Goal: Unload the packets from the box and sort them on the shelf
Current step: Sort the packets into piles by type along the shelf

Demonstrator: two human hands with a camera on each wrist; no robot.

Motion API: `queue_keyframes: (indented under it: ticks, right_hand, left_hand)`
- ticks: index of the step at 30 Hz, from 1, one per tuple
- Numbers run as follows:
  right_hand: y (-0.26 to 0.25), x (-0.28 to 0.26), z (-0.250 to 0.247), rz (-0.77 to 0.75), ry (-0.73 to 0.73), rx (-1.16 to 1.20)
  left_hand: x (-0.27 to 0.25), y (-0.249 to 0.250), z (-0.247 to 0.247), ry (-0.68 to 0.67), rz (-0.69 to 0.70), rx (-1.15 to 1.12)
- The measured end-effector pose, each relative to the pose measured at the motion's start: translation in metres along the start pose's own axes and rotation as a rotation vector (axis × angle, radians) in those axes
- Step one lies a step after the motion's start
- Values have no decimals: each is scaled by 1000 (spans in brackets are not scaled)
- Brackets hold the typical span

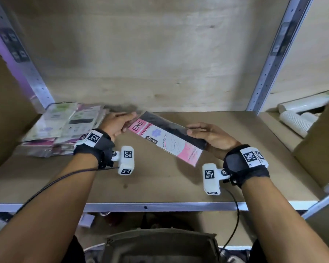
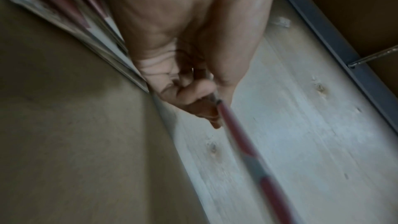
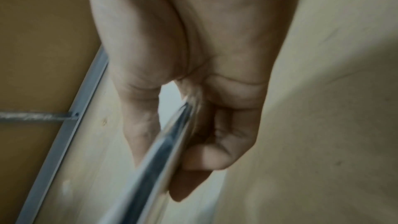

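Spanning both hands point(image 1: 118, 123), stocking packet point(image 1: 167, 138)

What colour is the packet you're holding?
Pink and white, with black stockings inside the packet. The head view shows it best.

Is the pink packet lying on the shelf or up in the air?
In the air: both hands hold the packet by its ends.

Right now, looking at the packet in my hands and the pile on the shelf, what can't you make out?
- Stocking packet: small print blurred in the head view; both wrist views show only its edge.
- Pile of packets: labels smeared by motion blur; count unclear.
- Cardboard box: cut off by the right edge, contents hidden.
- Left hand, right hand: the packet hides the fingers underneath.
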State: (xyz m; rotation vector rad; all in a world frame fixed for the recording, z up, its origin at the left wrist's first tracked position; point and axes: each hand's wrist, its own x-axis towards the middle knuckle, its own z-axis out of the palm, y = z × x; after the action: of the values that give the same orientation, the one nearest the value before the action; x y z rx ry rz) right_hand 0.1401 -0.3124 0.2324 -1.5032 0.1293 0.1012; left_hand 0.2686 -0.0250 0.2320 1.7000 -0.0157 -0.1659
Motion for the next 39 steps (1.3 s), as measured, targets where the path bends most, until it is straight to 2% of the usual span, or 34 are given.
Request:
queue_keyframes:
  ticks: [4,7,9,12,15,19,22,26,29,34,39]
  right_hand:
    - [4,-1,-11,12,-59,54]
    - [8,-3,-20,13,-67,27]
    - [11,-6,-26,23,-85,32]
    - [16,-11,-34,19,-121,32]
    - [19,-14,-41,2,-132,26]
    - [18,-18,-42,-23,-127,38]
    - [15,-20,-40,-41,-69,80]
    - [13,-20,-41,-61,54,91]
    - [15,-16,-41,-57,164,155]
    - [22,-4,-32,-8,285,229]
    - [27,3,-15,67,333,161]
  left_hand:
    - [2,-6,7,5,-53,115]
    - [-7,-5,12,-43,-48,246]
    - [-9,-5,12,-89,-34,249]
    - [-12,-3,14,-140,-31,106]
    - [-18,-1,20,-311,-91,-168]
    - [-17,0,28,-410,-175,-254]
    - [-11,-3,37,-405,-236,-358]
    - [-4,-13,43,-137,-285,-383]
    - [-6,-19,46,-82,-278,-355]
    - [-31,-22,70,-234,-249,-119]
    - [-49,-24,94,-402,-273,-125]
